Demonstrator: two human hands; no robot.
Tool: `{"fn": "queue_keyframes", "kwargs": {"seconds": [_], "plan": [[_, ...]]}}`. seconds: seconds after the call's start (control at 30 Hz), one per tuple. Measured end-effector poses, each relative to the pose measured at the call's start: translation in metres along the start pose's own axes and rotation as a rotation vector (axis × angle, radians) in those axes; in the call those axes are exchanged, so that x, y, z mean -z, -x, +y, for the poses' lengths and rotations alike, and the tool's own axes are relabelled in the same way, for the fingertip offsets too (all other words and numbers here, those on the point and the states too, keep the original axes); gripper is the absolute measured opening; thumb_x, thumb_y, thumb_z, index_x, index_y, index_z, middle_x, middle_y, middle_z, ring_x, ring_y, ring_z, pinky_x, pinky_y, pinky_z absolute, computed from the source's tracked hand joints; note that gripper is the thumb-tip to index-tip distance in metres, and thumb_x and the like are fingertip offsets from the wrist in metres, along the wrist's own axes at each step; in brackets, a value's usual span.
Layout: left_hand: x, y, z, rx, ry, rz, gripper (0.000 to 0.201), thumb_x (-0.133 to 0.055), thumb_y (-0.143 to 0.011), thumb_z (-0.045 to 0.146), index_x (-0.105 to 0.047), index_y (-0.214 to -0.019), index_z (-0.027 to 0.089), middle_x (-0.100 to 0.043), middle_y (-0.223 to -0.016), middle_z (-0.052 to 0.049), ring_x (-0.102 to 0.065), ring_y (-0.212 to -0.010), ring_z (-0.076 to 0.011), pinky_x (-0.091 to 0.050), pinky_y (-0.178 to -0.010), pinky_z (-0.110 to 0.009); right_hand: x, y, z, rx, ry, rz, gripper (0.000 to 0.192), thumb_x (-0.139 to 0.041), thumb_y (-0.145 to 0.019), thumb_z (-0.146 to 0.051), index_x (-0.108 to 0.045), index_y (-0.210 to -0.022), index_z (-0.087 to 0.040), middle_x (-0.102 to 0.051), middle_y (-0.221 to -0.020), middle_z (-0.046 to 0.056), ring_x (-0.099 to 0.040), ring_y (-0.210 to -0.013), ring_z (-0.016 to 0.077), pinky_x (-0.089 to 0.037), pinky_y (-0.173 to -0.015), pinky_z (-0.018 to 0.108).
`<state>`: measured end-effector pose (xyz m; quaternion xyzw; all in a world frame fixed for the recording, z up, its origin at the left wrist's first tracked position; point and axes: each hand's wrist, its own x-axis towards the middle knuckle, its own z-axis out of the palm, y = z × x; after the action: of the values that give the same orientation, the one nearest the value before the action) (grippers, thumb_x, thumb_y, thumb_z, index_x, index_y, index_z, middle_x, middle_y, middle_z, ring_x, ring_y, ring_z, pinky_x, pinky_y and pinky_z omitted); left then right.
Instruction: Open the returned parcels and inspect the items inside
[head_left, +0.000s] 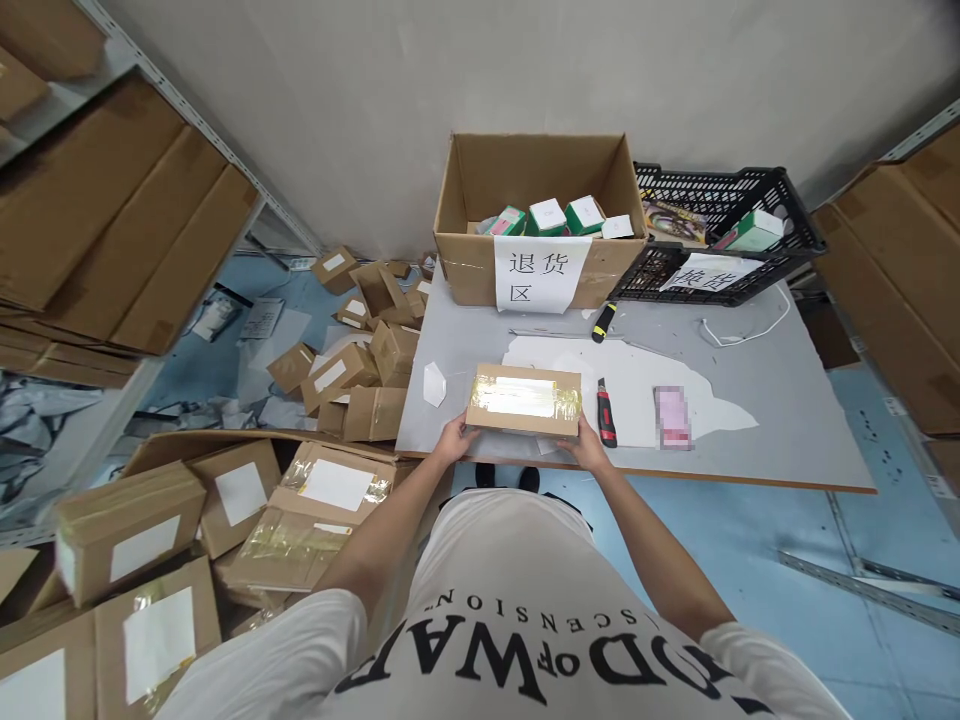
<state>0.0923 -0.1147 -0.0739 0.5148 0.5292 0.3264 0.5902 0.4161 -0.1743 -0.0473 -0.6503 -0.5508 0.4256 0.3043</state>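
Note:
A taped cardboard box [491, 373] with a white label on top is held between my two hands at the front of the grey table [787, 410]. My left hand [454, 440] grips its lower left corner, and my right hand [589, 447] grips the lower right one. The fingers are partly hidden under the box. Just right of it lies a red and black box cutter [606, 415]. Farther back is a yellow and black cutter [604, 322]. A pink, blurred slip of paper [673, 418] lies on white paper to the right.
At the table's back stand an open carton [465, 268] of small green-and-white boxes and a black plastic crate [750, 290]. Many parcels [240, 490] are piled at the left, with opened boxes [379, 290] on the floor. Shelves of large cartons [97, 200] flank both sides.

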Motion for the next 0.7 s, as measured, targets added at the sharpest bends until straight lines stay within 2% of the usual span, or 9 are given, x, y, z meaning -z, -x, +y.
{"fn": "queue_keyframes", "kwargs": {"seconds": [0.17,0.33,0.43,0.57,0.7], "plan": [[-0.010,-0.007,-0.001,-0.016,0.000,0.021,0.051,-0.071,-0.064,0.047,-0.064,-0.103,0.015,-0.068,-0.112,-0.013,-0.060,-0.110,-0.0292,-0.042,-0.100,-0.048,-0.006,-0.007,-0.005,-0.064,-0.068,0.001,0.079,-0.063,-0.073,-0.026,-0.028,-0.144,-0.020,-0.063,-0.120,0.009,-0.063,-0.104,0.0242,-0.046,-0.095,0.041],[-0.001,-0.010,0.018,-0.040,-0.016,0.019,0.050,-0.070,-0.066,0.050,-0.065,-0.101,0.015,-0.070,-0.106,-0.012,-0.062,-0.106,-0.0287,-0.045,-0.097,-0.047,0.008,-0.010,-0.015,-0.038,-0.059,0.001,0.068,-0.067,-0.070,-0.031,-0.045,-0.134,-0.022,-0.061,-0.125,0.008,-0.059,-0.110,0.0257,-0.046,-0.096,0.043],[0.003,-0.012,0.041,-0.084,-0.011,0.005,0.053,-0.068,-0.070,0.051,-0.065,-0.108,0.014,-0.068,-0.112,-0.012,-0.061,-0.110,-0.0288,-0.045,-0.098,-0.046,0.022,-0.015,-0.026,0.006,-0.066,0.029,0.060,-0.068,-0.070,-0.038,-0.054,-0.127,-0.022,-0.062,-0.124,0.008,-0.057,-0.113,0.0267,-0.045,-0.096,0.043],[0.000,-0.018,0.070,-0.143,0.062,0.005,0.063,-0.066,-0.074,0.051,-0.058,-0.124,0.014,-0.059,-0.128,-0.012,-0.056,-0.117,-0.0284,-0.041,-0.103,-0.045,0.036,-0.025,-0.042,0.070,-0.170,0.076,0.059,-0.058,-0.078,-0.048,-0.052,-0.130,-0.020,-0.061,-0.126,0.008,-0.056,-0.116,0.0246,-0.045,-0.097,0.040],[-0.008,-0.024,0.081,-0.140,0.104,0.025,0.076,-0.071,-0.069,0.049,-0.050,-0.133,0.014,-0.056,-0.131,-0.012,-0.054,-0.120,-0.0282,-0.039,-0.106,-0.045,0.042,-0.031,-0.052,-0.022,-0.036,0.160,0.055,-0.047,-0.084,-0.056,-0.058,-0.125,-0.021,-0.069,-0.112,0.007,-0.062,-0.103,0.0251,-0.048,-0.089,0.039]]}}
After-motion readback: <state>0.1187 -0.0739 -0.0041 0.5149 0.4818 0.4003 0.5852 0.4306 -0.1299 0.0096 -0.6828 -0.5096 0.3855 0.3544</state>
